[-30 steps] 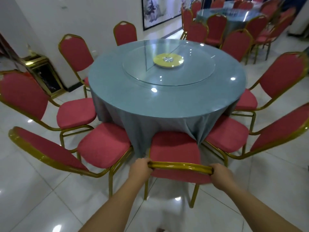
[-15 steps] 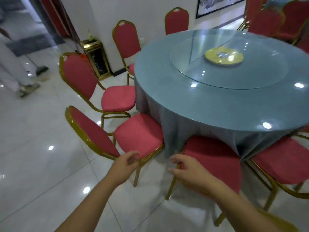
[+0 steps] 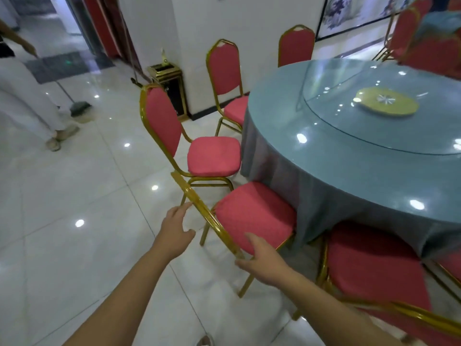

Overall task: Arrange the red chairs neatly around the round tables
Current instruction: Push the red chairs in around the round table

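A round table point(image 3: 331, 171) with a grey-blue cloth and a glass turntable fills the right side. Several red chairs with gold frames stand around it. The nearest chair to the left point(image 3: 254, 216) has its seat against the cloth and its gold backrest rail point(image 3: 199, 206) towards me. My left hand point(image 3: 174, 231) reaches the rail's far part with spread fingers that just touch it. My right hand point(image 3: 262, 260) straddles the rail's near end, thumb over the seat side, fingers loosely open. Another chair point(image 3: 369, 265) stands at the lower right, its seat under the table's edge.
Further chairs point(image 3: 212, 156) point(image 3: 224, 68) point(image 3: 296, 46) ring the table's left and far side. A gold-framed bin point(image 3: 169, 81) stands by the wall. A person in white point(image 3: 25, 101) mops the glossy tiled floor at the left. A second table with chairs point(image 3: 434, 28) is at the top right.
Both hands have let go of the backrest of the chair in front and moved left to the neighbouring chair's rail. My view has swung left with them.
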Demonstrator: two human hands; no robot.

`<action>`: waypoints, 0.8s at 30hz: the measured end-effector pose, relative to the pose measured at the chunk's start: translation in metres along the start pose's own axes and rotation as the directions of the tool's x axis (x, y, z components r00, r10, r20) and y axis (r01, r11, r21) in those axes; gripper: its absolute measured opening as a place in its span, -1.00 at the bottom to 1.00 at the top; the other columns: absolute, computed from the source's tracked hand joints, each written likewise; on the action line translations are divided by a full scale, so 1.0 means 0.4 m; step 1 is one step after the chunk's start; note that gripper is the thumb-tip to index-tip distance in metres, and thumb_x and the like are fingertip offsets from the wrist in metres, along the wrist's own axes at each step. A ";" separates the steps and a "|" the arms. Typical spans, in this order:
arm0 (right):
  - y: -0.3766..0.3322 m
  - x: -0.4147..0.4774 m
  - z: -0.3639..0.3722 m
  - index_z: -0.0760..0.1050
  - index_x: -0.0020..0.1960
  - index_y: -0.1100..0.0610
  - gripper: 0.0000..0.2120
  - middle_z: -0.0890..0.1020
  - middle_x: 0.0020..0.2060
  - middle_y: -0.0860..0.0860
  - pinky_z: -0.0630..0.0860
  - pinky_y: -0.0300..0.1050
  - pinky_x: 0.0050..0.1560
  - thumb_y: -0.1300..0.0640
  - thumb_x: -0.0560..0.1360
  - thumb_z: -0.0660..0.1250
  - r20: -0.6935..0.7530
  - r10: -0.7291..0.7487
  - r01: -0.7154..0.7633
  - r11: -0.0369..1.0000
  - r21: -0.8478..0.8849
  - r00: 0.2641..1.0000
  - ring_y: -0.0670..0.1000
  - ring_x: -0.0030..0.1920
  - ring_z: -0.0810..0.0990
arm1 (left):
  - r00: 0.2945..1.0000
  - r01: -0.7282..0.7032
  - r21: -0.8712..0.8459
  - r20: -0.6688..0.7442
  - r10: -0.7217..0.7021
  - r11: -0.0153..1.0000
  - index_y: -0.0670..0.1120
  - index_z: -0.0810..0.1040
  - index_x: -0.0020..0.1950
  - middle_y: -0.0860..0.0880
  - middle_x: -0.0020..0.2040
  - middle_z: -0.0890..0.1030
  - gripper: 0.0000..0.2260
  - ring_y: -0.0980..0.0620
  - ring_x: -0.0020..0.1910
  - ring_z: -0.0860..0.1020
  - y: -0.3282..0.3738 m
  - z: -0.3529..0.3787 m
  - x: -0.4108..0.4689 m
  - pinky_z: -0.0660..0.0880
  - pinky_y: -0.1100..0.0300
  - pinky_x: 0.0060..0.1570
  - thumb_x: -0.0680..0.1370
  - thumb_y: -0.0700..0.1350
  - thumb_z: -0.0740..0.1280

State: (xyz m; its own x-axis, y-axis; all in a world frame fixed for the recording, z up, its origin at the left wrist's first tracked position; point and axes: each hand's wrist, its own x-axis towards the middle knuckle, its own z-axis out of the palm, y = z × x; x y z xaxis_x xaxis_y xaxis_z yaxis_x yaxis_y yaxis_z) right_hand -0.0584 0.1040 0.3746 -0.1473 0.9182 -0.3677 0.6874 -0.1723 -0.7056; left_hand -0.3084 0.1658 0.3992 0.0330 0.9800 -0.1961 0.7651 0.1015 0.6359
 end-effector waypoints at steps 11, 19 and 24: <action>-0.161 0.208 0.127 0.43 0.18 -0.01 -0.70 0.59 0.00 0.00 0.44 -0.06 -0.12 0.00 0.47 0.33 -0.112 0.179 -0.199 0.959 -0.202 0.977 0.09 -0.01 0.57 | 0.977 -0.069 0.221 0.210 0.021 0.973 0.20 0.00 0.59 -0.11 0.59 0.02 -0.07 -0.24 0.50 0.20 -0.143 -0.157 0.338 0.40 -0.11 0.35 0.42 -0.11 0.53; -0.092 0.271 0.083 0.48 -0.18 -0.13 -0.89 0.55 -0.31 -0.13 0.37 -0.18 -0.33 0.02 0.30 0.36 -0.080 0.249 -0.254 0.966 -0.049 0.965 -0.08 -0.25 0.54 | 0.939 -0.253 0.374 0.315 0.135 0.892 0.16 0.29 0.50 -0.08 0.55 0.13 -0.26 -0.17 0.50 0.19 -0.142 -0.135 0.559 0.34 -0.09 0.42 0.42 -0.09 0.56; -0.030 0.232 0.051 0.55 0.17 -0.16 -0.57 0.59 -0.17 -0.20 0.38 -0.25 -0.28 0.00 0.30 0.32 -0.123 0.304 -0.305 0.952 0.016 0.945 -0.12 -0.16 0.54 | 0.798 -0.492 0.398 0.561 0.219 0.774 0.11 0.58 0.25 0.05 0.37 0.42 -0.62 0.04 0.30 0.42 -0.081 -0.124 0.656 0.43 0.13 0.33 0.46 -0.13 0.50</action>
State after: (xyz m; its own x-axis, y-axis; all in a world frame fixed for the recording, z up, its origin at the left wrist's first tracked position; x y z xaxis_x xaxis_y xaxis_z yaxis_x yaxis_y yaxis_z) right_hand -0.0949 0.1838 0.3368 0.1575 0.8588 -0.4876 0.6879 -0.4496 -0.5698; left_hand -0.3564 0.4280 0.3641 0.5547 0.7083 -0.4365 0.8320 -0.4720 0.2914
